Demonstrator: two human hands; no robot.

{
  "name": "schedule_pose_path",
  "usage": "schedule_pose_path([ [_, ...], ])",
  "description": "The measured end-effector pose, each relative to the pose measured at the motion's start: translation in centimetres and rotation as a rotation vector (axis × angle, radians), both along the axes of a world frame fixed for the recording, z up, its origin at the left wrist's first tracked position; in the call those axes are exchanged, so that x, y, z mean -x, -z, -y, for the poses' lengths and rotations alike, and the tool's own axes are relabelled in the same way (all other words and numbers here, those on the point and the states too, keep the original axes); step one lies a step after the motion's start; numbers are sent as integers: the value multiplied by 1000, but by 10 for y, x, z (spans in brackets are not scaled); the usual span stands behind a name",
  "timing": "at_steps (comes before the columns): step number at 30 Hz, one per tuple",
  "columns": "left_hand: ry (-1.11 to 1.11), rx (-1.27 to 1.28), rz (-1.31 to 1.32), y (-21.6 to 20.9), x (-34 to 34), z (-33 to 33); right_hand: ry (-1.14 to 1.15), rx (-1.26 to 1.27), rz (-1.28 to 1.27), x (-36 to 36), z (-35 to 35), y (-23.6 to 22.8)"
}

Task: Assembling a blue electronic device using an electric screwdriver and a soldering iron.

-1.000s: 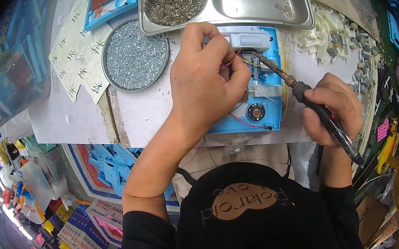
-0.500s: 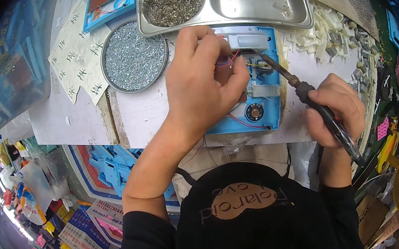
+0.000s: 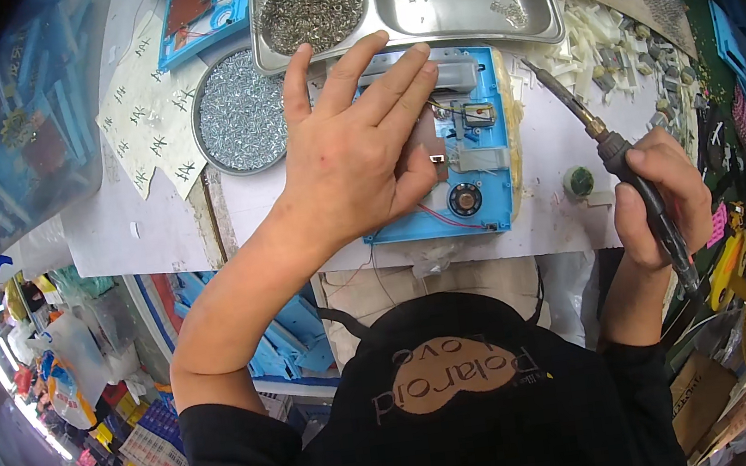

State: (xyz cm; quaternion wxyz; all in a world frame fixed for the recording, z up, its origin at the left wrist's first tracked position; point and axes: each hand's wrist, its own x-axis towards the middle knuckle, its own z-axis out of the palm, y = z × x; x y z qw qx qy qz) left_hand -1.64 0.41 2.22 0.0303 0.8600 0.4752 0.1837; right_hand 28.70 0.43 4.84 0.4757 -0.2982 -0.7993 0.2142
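Observation:
My left hand point(image 3: 361, 137) lies over a blue plastic housing point(image 3: 498, 176), its fingers stretched out and spread, hiding the housing's left part. Inside the housing I see a round black speaker point(image 3: 465, 199), a grey plastic block point(image 3: 454, 74), a small motor point(image 3: 479, 115) and thin coloured wires. My right hand point(image 3: 667, 197) is wrapped round the black handle of a soldering iron point(image 3: 612, 148). The iron's tip points up and left, apart from the housing, over the table to its right.
A round dish of small screws point(image 3: 239, 110) stands left of the housing. Behind it, a metal tray point(image 3: 465, 33) holds small metal parts. White and grey plastic pieces point(image 3: 596, 42) are heaped at the right, near a small green-topped jar point(image 3: 577, 182). A bag of blue parts point(image 3: 30, 98) lies far left.
My left hand has gone from pinching wires to spreading its fingers over the housing. My right hand has drawn the soldering iron away to the right, uncovering the jar.

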Motion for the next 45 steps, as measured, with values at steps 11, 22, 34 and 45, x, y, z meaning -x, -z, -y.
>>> schedule_pose_path([
  [11,3,-85,278,-14,-11,2,96,17,-42,-20,22,2],
  [22,54,-149,111,7,-40,-19,119,60,-42,-22,28,13],
  [34,249,135,251,-9,-27,4,145,88,-34,-30,30,17],
  [45,-172,583,702,0,-34,14,127,423,-112,52,14,28],
])
